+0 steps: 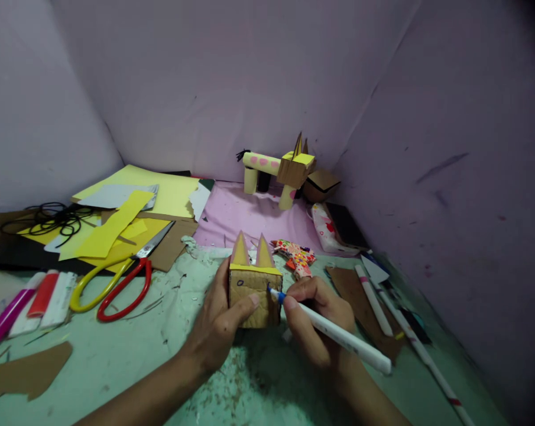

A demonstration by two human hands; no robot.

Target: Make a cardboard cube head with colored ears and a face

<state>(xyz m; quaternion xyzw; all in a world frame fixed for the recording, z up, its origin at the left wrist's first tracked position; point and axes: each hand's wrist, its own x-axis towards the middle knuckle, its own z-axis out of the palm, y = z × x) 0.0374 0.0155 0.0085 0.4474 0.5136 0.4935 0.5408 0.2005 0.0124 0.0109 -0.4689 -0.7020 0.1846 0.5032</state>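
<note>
My left hand [225,319] is wrapped round a small cardboard box [255,307] with a yellow top edge and two pointed yellow ears with pinkish edges. Its thumb presses on the front face. A small blue oval is drawn at the upper left of that face, and a second blue mark is at the upper right. In my right hand [318,319] is a white marker pen [347,340] with a blue tip end, pinched between thumb and fingers. The tip meets the box at the right-hand mark.
Red-and-yellow-handled scissors [125,302], glue sticks and markers [45,302], and yellow paper [116,231] lie left. A cardboard animal [262,163] with pink spots stands at the back. A patterned glue gun [296,254] lies beyond my right hand, and cardboard [349,290] and white sticks [373,302] are further right.
</note>
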